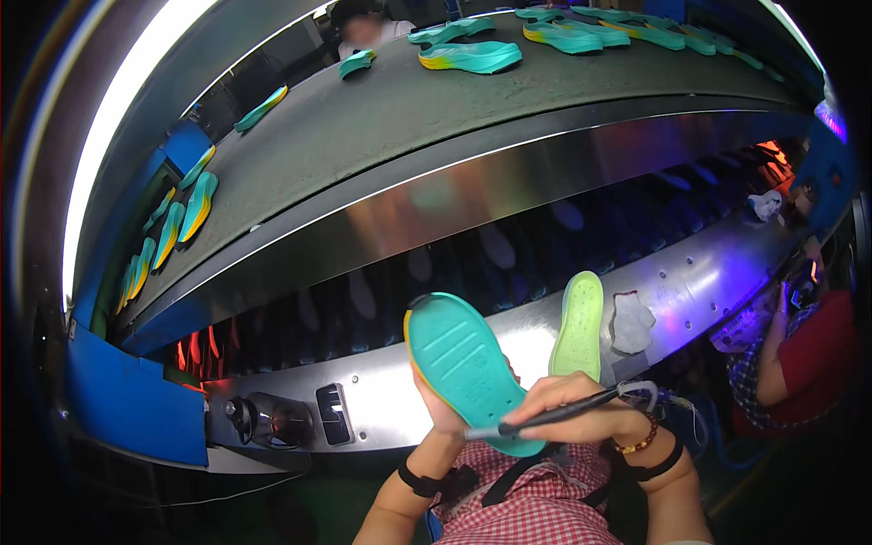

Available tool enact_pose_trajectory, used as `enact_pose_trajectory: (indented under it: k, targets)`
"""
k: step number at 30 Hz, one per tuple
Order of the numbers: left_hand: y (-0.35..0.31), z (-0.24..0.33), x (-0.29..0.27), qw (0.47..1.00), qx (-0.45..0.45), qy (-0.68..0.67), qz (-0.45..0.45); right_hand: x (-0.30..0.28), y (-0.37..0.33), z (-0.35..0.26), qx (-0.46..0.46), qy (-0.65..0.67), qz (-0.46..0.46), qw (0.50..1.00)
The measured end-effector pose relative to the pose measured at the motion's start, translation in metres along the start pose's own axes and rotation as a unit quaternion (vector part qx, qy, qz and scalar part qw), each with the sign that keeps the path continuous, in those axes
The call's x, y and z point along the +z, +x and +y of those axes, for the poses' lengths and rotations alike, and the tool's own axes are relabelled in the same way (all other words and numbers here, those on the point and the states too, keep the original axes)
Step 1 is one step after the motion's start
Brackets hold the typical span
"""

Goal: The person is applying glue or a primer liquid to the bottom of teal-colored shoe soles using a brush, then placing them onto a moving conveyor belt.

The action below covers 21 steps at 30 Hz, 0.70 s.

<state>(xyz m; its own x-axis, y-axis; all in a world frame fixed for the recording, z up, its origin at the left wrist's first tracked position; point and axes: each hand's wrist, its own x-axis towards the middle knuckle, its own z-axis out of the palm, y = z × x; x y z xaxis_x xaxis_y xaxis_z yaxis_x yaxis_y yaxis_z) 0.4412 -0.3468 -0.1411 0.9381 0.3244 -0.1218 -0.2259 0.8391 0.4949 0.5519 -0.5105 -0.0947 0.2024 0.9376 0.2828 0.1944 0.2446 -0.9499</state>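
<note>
In my left hand is a teal shoe midsole with a yellow side edge, tilted so its broad grooved face shows. My fingers grip it from the left edge and underneath. My right hand is closed around a slim black-handled brush with a clear tube at its rear end. The brush's pale tip lies over the lower end of the midsole; whether it touches the surface I cannot tell. A light-green sole rests on the metal ledge just beyond my right hand.
A whitish crumpled cloth, a phone and a dark bottle sit on the metal ledge. Beyond is a dark lower conveyor carrying soles. The upper belt bears several teal midsoles. Co-workers are at right and far side.
</note>
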Motion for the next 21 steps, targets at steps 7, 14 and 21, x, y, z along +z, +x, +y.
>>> enact_pose_trajectory:
  k: [7,14,21]
  targets:
    - [0.009,0.016,0.007,0.987,0.154,0.017,0.042,0.003,-0.007,-0.003,-0.011,-0.012,0.025,1.000]
    - [0.006,0.029,0.010,0.980,0.195,0.014,0.024,0.002,-0.011,-0.002,0.039,-0.040,0.069,0.996]
    - [0.006,0.037,0.014,0.979,0.195,0.051,0.042,0.000,-0.014,-0.003,0.097,0.022,0.160,0.982]
